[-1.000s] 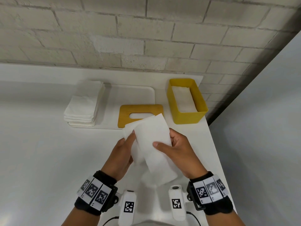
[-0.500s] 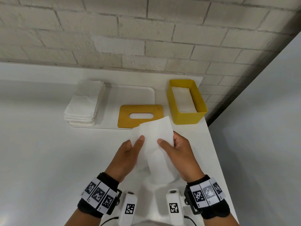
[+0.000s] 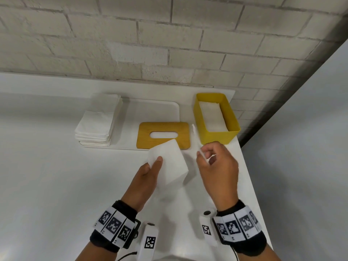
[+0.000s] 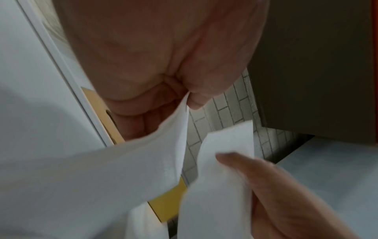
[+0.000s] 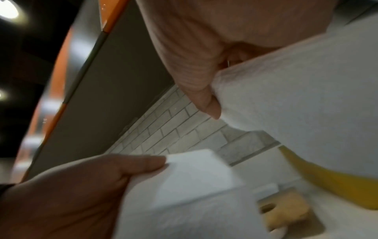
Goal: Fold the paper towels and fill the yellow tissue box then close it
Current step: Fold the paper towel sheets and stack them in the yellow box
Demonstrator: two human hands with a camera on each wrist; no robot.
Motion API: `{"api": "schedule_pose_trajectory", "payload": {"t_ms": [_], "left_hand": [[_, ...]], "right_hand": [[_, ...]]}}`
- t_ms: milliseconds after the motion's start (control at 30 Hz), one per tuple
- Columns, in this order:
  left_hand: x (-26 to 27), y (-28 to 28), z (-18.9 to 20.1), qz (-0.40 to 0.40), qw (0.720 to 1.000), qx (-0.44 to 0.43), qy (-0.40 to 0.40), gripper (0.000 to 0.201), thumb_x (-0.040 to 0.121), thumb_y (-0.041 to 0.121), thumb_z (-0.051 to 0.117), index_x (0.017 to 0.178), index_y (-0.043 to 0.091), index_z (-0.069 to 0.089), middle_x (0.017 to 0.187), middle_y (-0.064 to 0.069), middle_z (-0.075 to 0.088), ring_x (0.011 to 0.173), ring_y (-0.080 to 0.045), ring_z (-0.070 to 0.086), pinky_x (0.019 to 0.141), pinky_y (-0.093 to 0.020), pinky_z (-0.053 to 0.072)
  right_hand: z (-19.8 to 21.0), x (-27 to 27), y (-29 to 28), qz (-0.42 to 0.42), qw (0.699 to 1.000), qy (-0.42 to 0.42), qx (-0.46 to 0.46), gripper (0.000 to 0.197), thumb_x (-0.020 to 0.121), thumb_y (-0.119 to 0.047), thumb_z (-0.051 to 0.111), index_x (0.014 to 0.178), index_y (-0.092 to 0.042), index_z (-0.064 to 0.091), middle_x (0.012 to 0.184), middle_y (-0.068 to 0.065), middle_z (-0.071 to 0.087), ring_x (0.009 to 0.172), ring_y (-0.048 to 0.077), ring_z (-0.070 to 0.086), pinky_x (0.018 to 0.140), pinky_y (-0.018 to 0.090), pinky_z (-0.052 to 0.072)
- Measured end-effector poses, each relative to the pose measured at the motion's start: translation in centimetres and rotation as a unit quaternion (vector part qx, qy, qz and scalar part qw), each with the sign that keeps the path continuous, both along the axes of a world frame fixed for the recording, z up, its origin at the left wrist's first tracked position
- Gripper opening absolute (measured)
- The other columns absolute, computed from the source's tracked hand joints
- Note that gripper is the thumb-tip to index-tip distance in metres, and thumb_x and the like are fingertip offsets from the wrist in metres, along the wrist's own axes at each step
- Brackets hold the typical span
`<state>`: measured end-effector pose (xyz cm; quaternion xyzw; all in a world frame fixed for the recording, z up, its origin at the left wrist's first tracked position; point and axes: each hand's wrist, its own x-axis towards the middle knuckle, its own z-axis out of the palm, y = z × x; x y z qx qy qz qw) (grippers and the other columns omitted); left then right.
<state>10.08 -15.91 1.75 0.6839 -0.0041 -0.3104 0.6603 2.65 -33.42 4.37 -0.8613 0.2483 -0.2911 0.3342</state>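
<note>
My left hand (image 3: 156, 162) pinches a folded white paper towel (image 3: 169, 162) above the table, thumb on top. My right hand (image 3: 205, 155) has moved off to the right and pinches a thin white sheet (image 3: 194, 132), seen edge-on. In the right wrist view, thumb and fingers grip this sheet (image 5: 296, 105). I cannot tell whether the two pieces are joined. The open yellow tissue box (image 3: 216, 137) stands at the back right with a folded towel (image 3: 211, 115) inside. Its yellow lid (image 3: 163, 135), with an oval slot, lies flat to the left of the box.
A stack of white paper towels (image 3: 98, 125) sits on the left of a white tray (image 3: 150, 113), and the lid overlaps the tray's front. A brick wall runs behind. The table's right edge (image 3: 250, 185) is close to my right hand.
Both hands held one towel together in front of me. Now the right hand has pulled away to the right with a sheet, and the left keeps the folded piece.
</note>
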Motion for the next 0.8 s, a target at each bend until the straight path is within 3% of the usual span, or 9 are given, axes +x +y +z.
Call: {"api": "schedule_pose_trajectory", "payload": {"t_ms": [133, 267, 333, 467, 533, 600, 667, 733, 800], "left_hand": [[-0.4, -0.9, 0.5, -0.046, 0.999, -0.012, 0.009, 0.042, 0.097, 0.054, 0.049, 0.111, 0.024, 0.076, 0.11, -0.011, 0.077, 0.109, -0.031, 0.072, 0.105, -0.059, 0.05], [-0.6, -1.0, 0.7, -0.043, 0.998, -0.035, 0.011, 0.039, 0.108, 0.049, 0.038, 0.11, 0.041, 0.076, 0.113, 0.0, 0.077, 0.113, -0.019, 0.071, 0.105, -0.044, 0.05], [-0.5, -0.8, 0.6, -0.037, 0.998, -0.054, 0.016, 0.04, 0.109, 0.045, 0.035, 0.117, 0.035, 0.074, 0.113, -0.001, 0.077, 0.111, -0.02, 0.071, 0.098, -0.041, 0.052], [-0.5, -0.7, 0.5, -0.027, 0.994, -0.098, 0.046, 0.041, 0.108, 0.04, 0.036, 0.136, 0.023, 0.06, 0.122, -0.006, 0.075, 0.116, -0.024, 0.07, 0.102, -0.045, 0.052], [-0.5, -0.7, 0.3, -0.025, 0.992, -0.109, 0.057, 0.042, 0.108, 0.04, 0.037, 0.138, 0.022, 0.058, 0.125, -0.007, 0.073, 0.119, -0.026, 0.069, 0.106, -0.048, 0.05], [-0.5, -0.7, 0.1, -0.02, 0.991, -0.114, 0.065, 0.041, 0.108, 0.04, 0.037, 0.138, 0.021, 0.058, 0.126, -0.007, 0.073, 0.12, -0.028, 0.068, 0.108, -0.051, 0.049], [-0.4, -0.7, -0.1, -0.006, 0.99, -0.12, 0.073, 0.043, 0.108, 0.04, 0.037, 0.14, 0.019, 0.058, 0.127, -0.008, 0.073, 0.12, -0.029, 0.067, 0.108, -0.054, 0.048], [-0.2, -0.6, -0.2, 0.006, 0.989, -0.123, 0.081, 0.043, 0.109, 0.038, 0.037, 0.139, 0.016, 0.059, 0.126, -0.01, 0.072, 0.119, -0.03, 0.068, 0.106, -0.053, 0.05], [-0.2, -0.4, -0.2, 0.007, 0.989, -0.123, 0.076, 0.04, 0.11, 0.032, 0.037, 0.133, 0.014, 0.063, 0.125, -0.013, 0.073, 0.116, -0.034, 0.068, 0.101, -0.053, 0.051]], "right_hand": [[-1.1, -0.3, 3.6, 0.148, 0.985, 0.076, 0.043, 0.02, 0.083, -0.034, 0.075, 0.097, -0.034, 0.061, 0.079, -0.013, 0.06, 0.065, 0.007, 0.058, 0.065, 0.025, 0.052], [-1.0, -0.6, 4.8, 0.214, 0.962, 0.095, 0.139, 0.028, 0.086, -0.047, 0.072, 0.108, -0.038, 0.057, 0.089, -0.016, 0.064, 0.077, 0.009, 0.063, 0.07, 0.025, 0.054], [-0.8, -0.7, 4.4, 0.232, 0.954, 0.081, 0.175, 0.029, 0.088, -0.045, 0.072, 0.112, -0.038, 0.059, 0.091, -0.017, 0.064, 0.079, 0.01, 0.063, 0.073, 0.022, 0.053], [-0.7, -0.5, 3.5, 0.202, 0.951, 0.03, 0.232, 0.027, 0.091, -0.031, 0.073, 0.115, -0.038, 0.063, 0.099, -0.019, 0.062, 0.08, 0.011, 0.062, 0.074, 0.02, 0.052], [-0.9, -0.4, 3.0, 0.169, 0.961, 0.026, 0.219, 0.028, 0.091, -0.036, 0.072, 0.117, -0.039, 0.061, 0.113, -0.019, 0.059, 0.084, 0.01, 0.063, 0.075, 0.018, 0.052], [-1.1, -0.4, 2.9, 0.157, 0.957, 0.024, 0.241, 0.03, 0.091, -0.049, 0.068, 0.118, -0.04, 0.06, 0.122, -0.018, 0.058, 0.089, 0.01, 0.066, 0.081, 0.025, 0.056], [-1.3, -0.5, 2.9, 0.156, 0.943, 0.005, 0.294, 0.039, 0.09, -0.06, 0.056, 0.121, -0.038, 0.062, 0.123, -0.013, 0.063, 0.093, 0.015, 0.069, 0.086, 0.04, 0.06], [-1.5, -0.6, 3.0, 0.16, 0.922, -0.014, 0.353, 0.051, 0.092, -0.063, 0.043, 0.126, -0.031, 0.064, 0.125, -0.01, 0.065, 0.097, 0.019, 0.071, 0.086, 0.043, 0.061], [-1.5, -0.6, 3.0, 0.158, 0.91, -0.019, 0.382, 0.048, 0.098, -0.057, 0.039, 0.127, -0.029, 0.064, 0.129, -0.013, 0.065, 0.098, 0.021, 0.071, 0.084, 0.042, 0.061]]}}
